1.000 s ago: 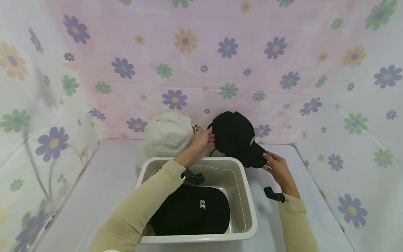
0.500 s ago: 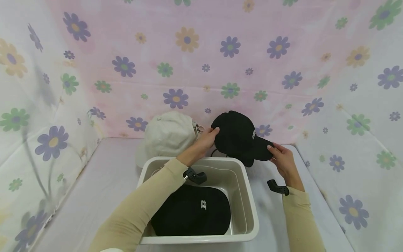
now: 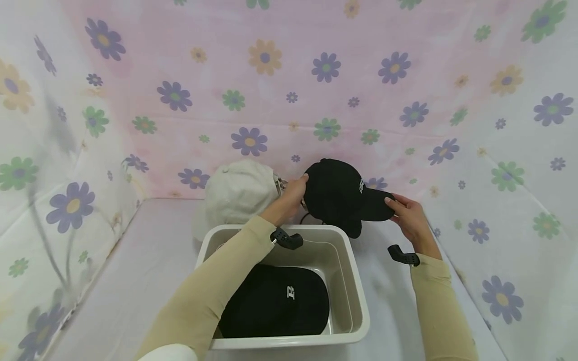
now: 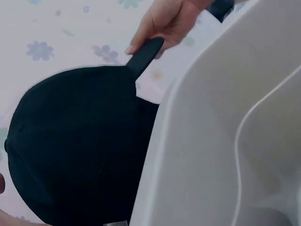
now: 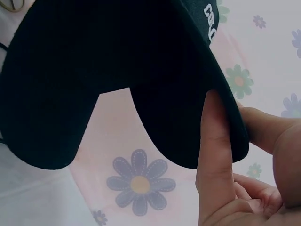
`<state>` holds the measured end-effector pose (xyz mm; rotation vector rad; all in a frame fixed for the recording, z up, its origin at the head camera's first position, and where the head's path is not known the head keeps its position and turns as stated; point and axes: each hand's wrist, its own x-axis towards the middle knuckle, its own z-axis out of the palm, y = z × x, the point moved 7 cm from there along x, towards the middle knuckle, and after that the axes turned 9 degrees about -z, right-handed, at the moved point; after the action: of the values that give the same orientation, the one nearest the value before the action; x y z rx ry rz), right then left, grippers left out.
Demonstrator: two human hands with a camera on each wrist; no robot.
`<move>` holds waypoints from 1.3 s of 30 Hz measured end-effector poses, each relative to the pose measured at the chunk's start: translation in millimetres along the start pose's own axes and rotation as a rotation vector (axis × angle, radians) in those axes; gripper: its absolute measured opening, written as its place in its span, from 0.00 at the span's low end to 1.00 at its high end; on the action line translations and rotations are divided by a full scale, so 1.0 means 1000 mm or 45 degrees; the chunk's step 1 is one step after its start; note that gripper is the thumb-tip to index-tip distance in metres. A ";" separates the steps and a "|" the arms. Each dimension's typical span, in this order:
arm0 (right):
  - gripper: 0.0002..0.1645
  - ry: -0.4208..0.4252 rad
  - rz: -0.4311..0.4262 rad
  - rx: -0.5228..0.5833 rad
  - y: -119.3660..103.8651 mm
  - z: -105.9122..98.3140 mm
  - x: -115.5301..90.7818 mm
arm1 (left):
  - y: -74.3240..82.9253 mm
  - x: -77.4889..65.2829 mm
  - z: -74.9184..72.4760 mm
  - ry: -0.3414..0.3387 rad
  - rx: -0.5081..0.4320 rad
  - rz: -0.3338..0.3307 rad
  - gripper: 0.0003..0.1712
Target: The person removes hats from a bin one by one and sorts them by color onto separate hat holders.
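A black baseball cap (image 3: 331, 188) with white lettering on its front is held up beyond the bin. My left hand (image 3: 290, 199) grips the back edge of its crown. My right hand (image 3: 412, 222) pinches the brim (image 3: 378, 204), thumb on one face and fingers on the other, as the right wrist view shows. Below this brim hangs a second rounded black flap (image 5: 42, 136), shaped like another brim; whether it belongs to a separate cap I cannot tell. To the left of my left hand sits a cream cap (image 3: 239, 193).
A pale plastic bin (image 3: 358, 301) stands in front, under my left forearm. Inside lies a black cap (image 3: 275, 303) with a white letter. A pale cloth covers the table (image 3: 149, 250); flowered fabric walls (image 3: 289, 70) rise at the back and sides.
The held cap's brim has swung up and right with my right hand, coming apart from the black flap below. My left hand has shifted slightly up at the crown's back.
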<state>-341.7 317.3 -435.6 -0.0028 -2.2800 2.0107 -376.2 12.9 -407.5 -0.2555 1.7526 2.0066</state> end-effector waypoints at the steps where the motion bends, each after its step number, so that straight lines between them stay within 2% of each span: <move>1: 0.44 0.001 -0.005 0.007 -0.001 -0.001 0.001 | 0.001 0.002 0.000 -0.004 -0.040 -0.006 0.34; 5: 0.42 -0.010 -0.042 0.037 -0.005 -0.002 0.006 | 0.003 0.006 -0.002 0.043 -0.138 -0.033 0.32; 8: 0.42 -0.028 -0.055 0.053 -0.007 -0.001 0.009 | 0.004 0.003 -0.006 0.109 -0.158 -0.041 0.35; 12: 0.41 -0.046 -0.024 0.000 -0.006 0.001 0.011 | 0.006 0.000 -0.011 0.202 -0.190 -0.014 0.38; 16: 0.41 -0.044 0.020 -0.069 -0.005 0.002 0.013 | 0.011 -0.002 -0.018 0.328 -0.209 0.028 0.32; 18: 0.41 -0.037 0.037 -0.092 -0.003 0.003 0.014 | 0.012 -0.002 -0.021 0.359 -0.247 0.024 0.28; 20: 0.40 -0.026 0.052 -0.099 -0.001 0.003 0.015 | 0.012 -0.001 -0.022 0.338 -0.345 0.006 0.26; 25: 0.39 -0.037 0.066 -0.102 0.007 0.002 0.016 | 0.017 0.001 -0.023 0.216 -0.560 -0.057 0.32; 31: 0.40 -0.061 0.053 -0.119 0.013 0.001 0.017 | 0.014 0.000 -0.020 0.167 -0.568 -0.131 0.25; 35: 0.41 -0.066 0.049 -0.130 0.009 0.001 0.018 | 0.015 -0.001 -0.016 0.145 -0.644 -0.126 0.28; 39: 0.41 -0.065 0.021 -0.132 0.004 0.002 0.020 | 0.016 0.000 -0.012 0.110 -0.742 -0.120 0.21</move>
<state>-361.9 317.2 -438.2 0.0223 -2.4204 1.9197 -385.7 0.2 -395.2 -0.6021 1.1324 2.4189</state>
